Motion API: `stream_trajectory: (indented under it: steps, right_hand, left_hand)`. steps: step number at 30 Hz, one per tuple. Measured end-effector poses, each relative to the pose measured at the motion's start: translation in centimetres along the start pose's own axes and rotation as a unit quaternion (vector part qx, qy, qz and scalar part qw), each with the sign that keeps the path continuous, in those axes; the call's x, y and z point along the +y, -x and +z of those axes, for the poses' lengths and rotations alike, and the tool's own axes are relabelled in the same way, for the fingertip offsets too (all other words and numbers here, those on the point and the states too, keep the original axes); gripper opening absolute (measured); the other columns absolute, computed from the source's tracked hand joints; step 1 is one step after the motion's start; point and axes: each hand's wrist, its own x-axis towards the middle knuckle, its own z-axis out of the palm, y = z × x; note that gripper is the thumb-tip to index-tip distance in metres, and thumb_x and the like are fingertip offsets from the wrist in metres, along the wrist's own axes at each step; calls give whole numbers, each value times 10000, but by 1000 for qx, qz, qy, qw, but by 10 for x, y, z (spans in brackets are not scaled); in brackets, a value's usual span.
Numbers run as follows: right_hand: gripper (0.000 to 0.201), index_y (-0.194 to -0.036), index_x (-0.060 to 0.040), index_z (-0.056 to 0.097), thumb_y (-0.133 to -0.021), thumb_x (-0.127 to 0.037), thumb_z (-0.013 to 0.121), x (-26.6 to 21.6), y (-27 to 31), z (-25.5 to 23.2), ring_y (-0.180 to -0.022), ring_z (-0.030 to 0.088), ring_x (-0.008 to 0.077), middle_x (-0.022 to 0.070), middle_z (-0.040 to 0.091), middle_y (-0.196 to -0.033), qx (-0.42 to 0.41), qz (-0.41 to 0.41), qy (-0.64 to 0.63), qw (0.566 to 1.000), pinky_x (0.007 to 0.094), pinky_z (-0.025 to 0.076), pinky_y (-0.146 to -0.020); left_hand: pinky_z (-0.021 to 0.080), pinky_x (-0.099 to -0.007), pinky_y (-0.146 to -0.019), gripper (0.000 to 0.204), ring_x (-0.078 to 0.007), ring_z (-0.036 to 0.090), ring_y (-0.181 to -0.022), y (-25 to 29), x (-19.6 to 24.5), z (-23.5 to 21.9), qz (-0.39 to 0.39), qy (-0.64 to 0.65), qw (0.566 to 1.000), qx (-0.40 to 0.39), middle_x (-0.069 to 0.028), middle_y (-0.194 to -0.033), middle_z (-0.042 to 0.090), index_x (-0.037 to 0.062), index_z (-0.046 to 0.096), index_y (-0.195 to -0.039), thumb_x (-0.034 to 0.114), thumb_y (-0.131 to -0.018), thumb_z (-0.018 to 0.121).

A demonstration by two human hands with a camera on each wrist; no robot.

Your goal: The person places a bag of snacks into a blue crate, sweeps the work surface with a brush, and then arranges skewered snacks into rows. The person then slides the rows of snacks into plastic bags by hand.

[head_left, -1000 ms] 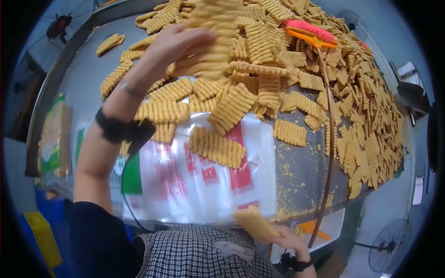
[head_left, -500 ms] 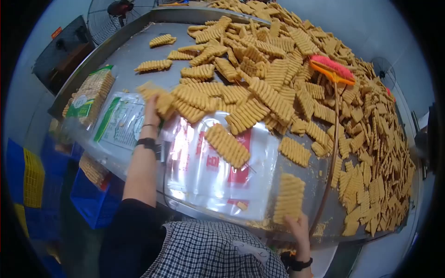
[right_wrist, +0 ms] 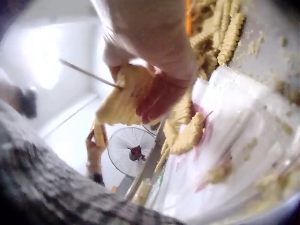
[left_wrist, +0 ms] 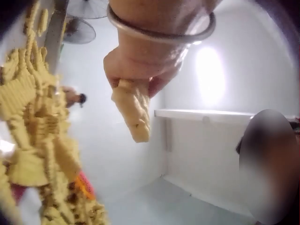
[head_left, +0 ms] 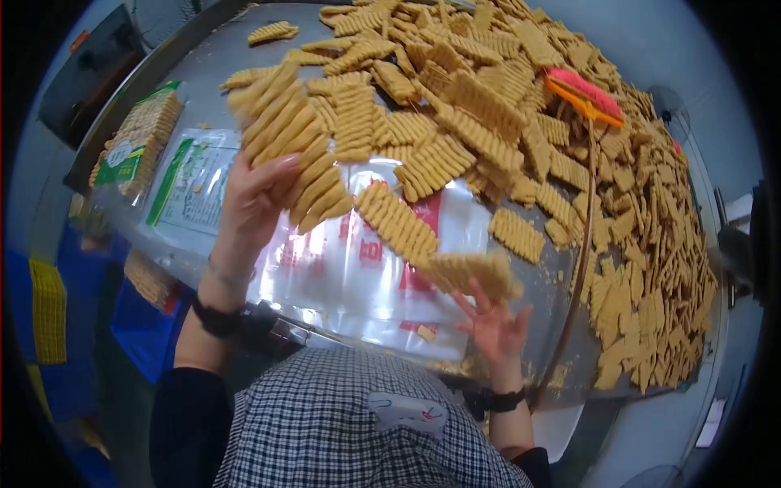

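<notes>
My left hand (head_left: 256, 191) grips a long, ridged golden slab (head_left: 297, 150), thumb across its face, above the left of the printed plastic bag (head_left: 325, 289). From the left wrist the same slab (left_wrist: 133, 112) shows edge-on, pinched between thumb and fingers. My right hand (head_left: 498, 333) is over the bag's right side, some fingers spread, with another ridged slab (head_left: 472, 272) at its fingertips. The right wrist view has this slab (right_wrist: 124, 96) between thumb and fingers, a thin stick (right_wrist: 89, 73) poking from it. Just left of it, a skewered slab (head_left: 396, 221) lies on the bag.
A big heap of similar slabs (head_left: 651, 268) covers the right and back of the metal table. A pink-and-orange brush head (head_left: 584, 96) on a long brown handle (head_left: 579, 276) lies across it. Packed bags (head_left: 138, 142) lie at left; blue crates (head_left: 138, 333) stand below.
My left hand came down from the heap, then rose toward the head camera with its slab. The right hand moved from the table's front edge left over the bag, its slab turning from upright to sideways.
</notes>
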Motion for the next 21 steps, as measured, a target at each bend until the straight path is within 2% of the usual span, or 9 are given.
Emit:
stream_trajectory:
  steps: [3, 5, 6, 8, 12, 14, 16, 18, 21]
  right_hand:
    - [382, -1116, -73, 595, -893, -381, 627, 4, -12, -43, -1062, 600, 316, 147, 587, -1187, 91, -83, -11, 992, 393, 525, -849]
    - [252, -1021, -109, 602, -894, -323, 641, 1, -25, -113, -901, 647, 213, 88, 652, -1014, -15, 73, -164, 984, 328, 527, -774]
    - [252, -1021, -109, 602, -894, -323, 641, -4, -32, -94, -901, 647, 213, 88, 652, -1014, -12, 69, -162, 984, 328, 527, -774]
    - [231, -1049, -104, 609, -877, -251, 658, -9, -48, -51, -783, 636, 133, 47, 662, -895, 273, 36, 232, 933, 274, 508, -727]
    - [243, -1065, -51, 604, -879, -205, 632, -6, -71, -11, -826, 630, 126, 61, 658, -930, 184, -8, 321, 929, 270, 510, -747]
    - [300, -1083, -3, 590, -884, -224, 621, -3, -72, 17, -853, 623, 122, 61, 656, -955, 117, 38, 492, 862, 279, 509, -769]
    - [379, -1103, 16, 568, -874, -277, 634, 6, -76, 20, -864, 656, 212, 128, 675, -949, 62, 72, 587, 804, 327, 510, -781]
    - [379, -1154, 3, 553, -871, -228, 654, 17, -77, 39, -898, 638, 186, 115, 667, -977, -27, 62, 763, 643, 337, 499, -804]
    - [435, -1150, -6, 553, -839, -285, 676, 17, -86, 43, -895, 638, 292, 194, 657, -948, -28, 82, 791, 605, 371, 493, -790]
  left_hand:
    - [533, -336, -868, 448, -212, 616, -1053, 19, -21, -31, -120, 173, 978, -8, -140, -1176, 599, 9, 459, -1303, 259, -943, 551]
    - [535, -332, -848, 471, -214, 635, -1003, 23, -34, -40, -154, 164, 974, -23, -134, -1140, 618, 5, 481, -1282, 351, -964, 508]
    - [535, -332, -848, 471, -214, 635, -1003, 24, -36, -39, -157, 167, 973, -27, -134, -1140, 618, 5, 481, -1282, 351, -964, 508]
    - [536, -316, -831, 456, -203, 650, -946, 28, -38, -33, -210, 100, 972, 7, -121, -1092, 640, -3, 511, -1247, 350, -959, 530]
    - [530, -276, -795, 366, -156, 646, -896, 21, -34, -28, -138, -16, 990, -10, -94, -1040, 652, -17, 532, -1196, 242, -941, 579]
    - [522, -265, -767, 364, -144, 640, -885, 15, -34, -21, -100, -23, 995, -12, -72, -1018, 652, 29, 506, -1243, 181, -924, 596]
    - [515, -284, -715, 444, -163, 647, -819, 9, -36, -21, 52, -290, 943, -151, -77, -952, 660, 100, 453, -1316, 132, -900, 604]
    - [500, -286, -751, 480, -174, 639, -841, 6, -36, -15, 62, -358, 912, -189, -87, -958, 644, 91, 433, -1343, 74, -888, 583]
    - [484, -300, -780, 541, -201, 629, -853, 9, -28, -11, 65, -448, 867, -208, -110, -948, 626, 94, 408, -1377, -4, -865, 553]
